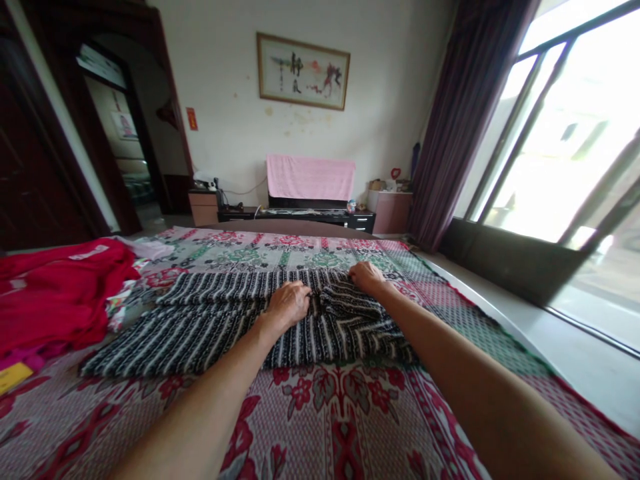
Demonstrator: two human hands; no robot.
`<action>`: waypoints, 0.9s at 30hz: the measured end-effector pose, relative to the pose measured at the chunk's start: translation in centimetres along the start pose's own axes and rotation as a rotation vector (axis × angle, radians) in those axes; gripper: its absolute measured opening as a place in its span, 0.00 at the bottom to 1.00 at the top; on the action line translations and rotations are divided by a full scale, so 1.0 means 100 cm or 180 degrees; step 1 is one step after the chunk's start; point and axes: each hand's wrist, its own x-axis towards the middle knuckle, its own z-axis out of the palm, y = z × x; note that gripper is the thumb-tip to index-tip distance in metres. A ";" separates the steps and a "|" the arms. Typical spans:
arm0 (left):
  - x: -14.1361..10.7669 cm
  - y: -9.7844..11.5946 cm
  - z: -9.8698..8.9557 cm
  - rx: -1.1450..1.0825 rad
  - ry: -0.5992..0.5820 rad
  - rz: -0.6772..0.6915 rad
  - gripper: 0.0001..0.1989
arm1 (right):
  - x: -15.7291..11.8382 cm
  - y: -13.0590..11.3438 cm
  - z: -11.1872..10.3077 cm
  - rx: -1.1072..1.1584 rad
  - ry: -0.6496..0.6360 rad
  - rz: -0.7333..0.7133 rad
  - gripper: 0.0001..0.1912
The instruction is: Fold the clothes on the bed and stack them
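Note:
A black-and-white striped knit garment (200, 337), perhaps a sweater, lies spread on a bed covered with a floral blanket (340, 407). Its far side is folded over toward the middle. My left hand (290, 303) is closed on the cloth near the garment's centre, fingers curled at the fold. Farther right, my right hand (367, 275) has its fingers curled on the garment's far edge. Bunched, wrinkled fabric lies between the two hands. The fingertips of both hands are partly hidden.
Red clothes (60, 287) are heaped at the left, with a yellow item (14, 377) beside them. Beyond the bed stands a low black cabinet (320, 217) bearing something draped with a pink cloth (311, 177). A purple curtain (465, 113) and large window (575, 147) are at the right.

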 end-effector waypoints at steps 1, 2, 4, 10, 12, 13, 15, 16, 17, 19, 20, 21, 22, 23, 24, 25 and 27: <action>0.000 0.000 -0.001 -0.0026 0.0004 -0.0006 0.14 | 0.000 -0.001 0.001 0.0002 0.0019 0.0004 0.16; 0.000 0.001 -0.001 -0.0040 0.0002 -0.0019 0.14 | 0.000 -0.002 0.002 0.0007 0.0040 0.0018 0.17; 0.000 0.002 -0.002 -0.0031 0.0001 -0.0074 0.14 | 0.001 -0.003 0.004 0.0023 0.0090 0.0070 0.17; 0.000 0.004 -0.003 -0.0016 0.0095 -0.0166 0.17 | 0.011 -0.004 0.011 0.0122 0.0297 0.0300 0.20; 0.000 0.005 -0.003 -0.0008 0.0122 -0.0194 0.17 | 0.014 -0.003 0.012 0.0171 0.0347 0.0303 0.20; 0.000 0.005 -0.003 0.0007 0.0119 -0.0212 0.17 | 0.015 -0.001 0.012 0.0212 0.0358 0.0285 0.20; -0.001 0.005 -0.003 0.0042 0.0078 -0.0222 0.16 | 0.017 0.004 0.008 0.0328 0.0362 0.0225 0.19; -0.001 0.005 -0.003 0.0050 0.0051 -0.0215 0.16 | 0.016 0.007 0.005 0.0382 0.0363 0.0188 0.19; -0.001 0.004 -0.003 0.0046 0.0035 -0.0212 0.16 | 0.015 0.010 0.000 0.0422 0.0380 0.0162 0.19; -0.001 0.004 -0.002 0.0019 0.0043 -0.0226 0.17 | 0.009 0.017 -0.011 0.0469 0.0489 0.0148 0.17; -0.001 0.003 -0.001 0.0004 0.0058 -0.0247 0.17 | 0.005 0.020 -0.016 0.0478 0.0544 0.0168 0.16; -0.001 0.003 -0.001 -0.0010 0.0077 -0.0274 0.17 | -0.001 0.023 -0.020 0.0493 0.0592 0.0205 0.15; 0.000 0.002 0.000 -0.0021 0.0099 -0.0308 0.17 | -0.007 0.024 -0.023 0.0523 0.0624 0.0240 0.14; 0.000 0.001 0.000 -0.0029 0.0123 -0.0345 0.18 | -0.013 0.024 -0.025 0.0571 0.0617 0.0253 0.14; 0.000 0.000 0.001 -0.0035 0.0149 -0.0374 0.18 | -0.019 0.023 -0.026 0.0634 0.0570 0.0223 0.14; 0.000 0.000 0.001 -0.0034 0.0171 -0.0391 0.18 | -0.024 0.022 -0.027 0.0698 0.0472 0.0135 0.13; 0.000 -0.001 0.003 -0.0011 0.0182 -0.0397 0.18 | -0.031 0.018 -0.026 0.0758 0.0266 -0.0112 0.12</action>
